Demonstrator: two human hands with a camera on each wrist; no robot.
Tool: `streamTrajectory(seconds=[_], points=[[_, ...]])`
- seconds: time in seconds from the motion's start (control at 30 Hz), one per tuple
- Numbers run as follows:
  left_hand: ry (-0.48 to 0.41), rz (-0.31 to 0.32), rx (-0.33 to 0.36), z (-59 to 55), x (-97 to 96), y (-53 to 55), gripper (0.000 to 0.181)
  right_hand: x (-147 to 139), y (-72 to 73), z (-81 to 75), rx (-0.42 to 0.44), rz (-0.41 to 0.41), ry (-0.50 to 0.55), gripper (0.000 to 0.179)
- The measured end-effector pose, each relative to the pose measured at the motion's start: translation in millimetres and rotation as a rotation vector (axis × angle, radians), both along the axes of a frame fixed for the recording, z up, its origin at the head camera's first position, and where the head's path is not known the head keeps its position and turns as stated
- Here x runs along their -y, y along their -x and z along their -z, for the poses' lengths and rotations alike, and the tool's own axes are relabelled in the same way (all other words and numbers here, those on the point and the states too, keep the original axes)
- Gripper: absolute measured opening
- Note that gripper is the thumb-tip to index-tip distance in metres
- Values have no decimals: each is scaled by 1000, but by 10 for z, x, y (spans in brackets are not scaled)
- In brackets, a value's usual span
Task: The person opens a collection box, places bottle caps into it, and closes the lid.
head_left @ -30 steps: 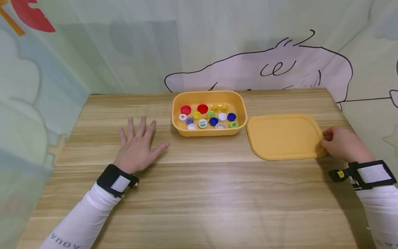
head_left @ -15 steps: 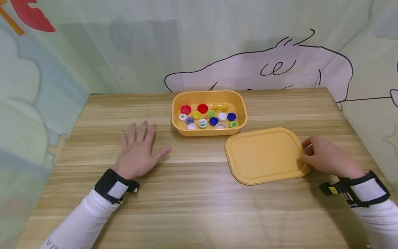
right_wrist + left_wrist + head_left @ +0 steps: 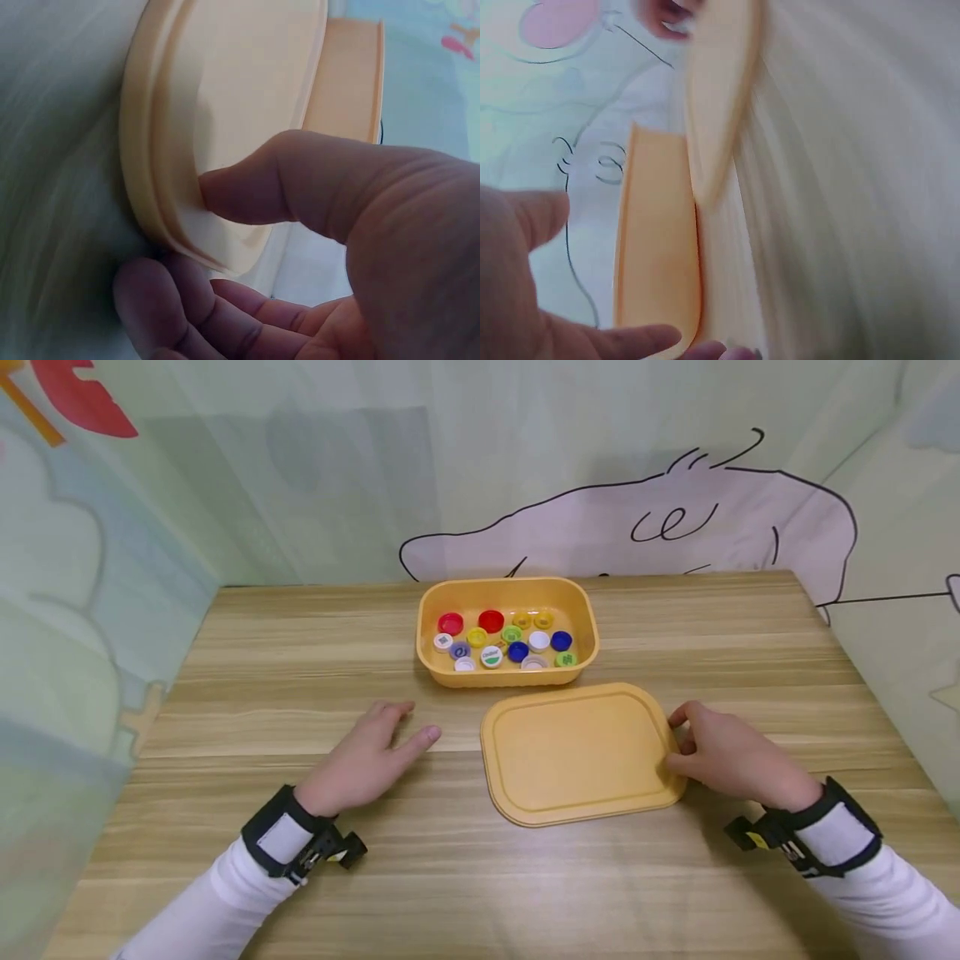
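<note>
A flat yellow lid (image 3: 581,756) with rounded corners is in front of the yellow box, slightly turned. My right hand (image 3: 738,756) pinches its right end; in the right wrist view the thumb lies on top of the lid (image 3: 247,67) and the fingers are below its edge. My left hand (image 3: 363,760) is left of the lid, apart from it, thumb and fingers spread with nothing held. At the back of the table the open yellow box (image 3: 510,678) holds several bottle caps (image 3: 491,622) in red, yellow, green, blue and white.
The wooden table (image 3: 300,668) meets a printed curtain (image 3: 322,485) at the back and sides. A strap with a small camera sits on each wrist, over white sleeves.
My right hand has brought the lid leftward and nearer, from right of the box to in front of it. My left hand has lifted from its flat spread and moved right. The box stayed put.
</note>
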State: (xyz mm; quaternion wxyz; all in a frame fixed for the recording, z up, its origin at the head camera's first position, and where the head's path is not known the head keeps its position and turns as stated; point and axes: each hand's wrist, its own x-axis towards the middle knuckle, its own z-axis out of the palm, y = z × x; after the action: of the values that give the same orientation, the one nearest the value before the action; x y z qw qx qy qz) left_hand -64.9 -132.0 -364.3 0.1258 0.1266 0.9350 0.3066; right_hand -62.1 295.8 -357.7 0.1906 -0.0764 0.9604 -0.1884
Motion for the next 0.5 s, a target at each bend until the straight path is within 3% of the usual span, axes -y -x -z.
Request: streamTrajectory(seconds=[0.2,0.37,0.5], points=[[-213,-54,216,-12,-101,-49,70,250,-20,7,12,-25,17,53],[-446,-104,383,-40,-126,-75,65,412,-30,27,14,-28,38,52],[-594,-161,468,-63,-131,-90,62,478,-39,45,-3,-31,41,49]])
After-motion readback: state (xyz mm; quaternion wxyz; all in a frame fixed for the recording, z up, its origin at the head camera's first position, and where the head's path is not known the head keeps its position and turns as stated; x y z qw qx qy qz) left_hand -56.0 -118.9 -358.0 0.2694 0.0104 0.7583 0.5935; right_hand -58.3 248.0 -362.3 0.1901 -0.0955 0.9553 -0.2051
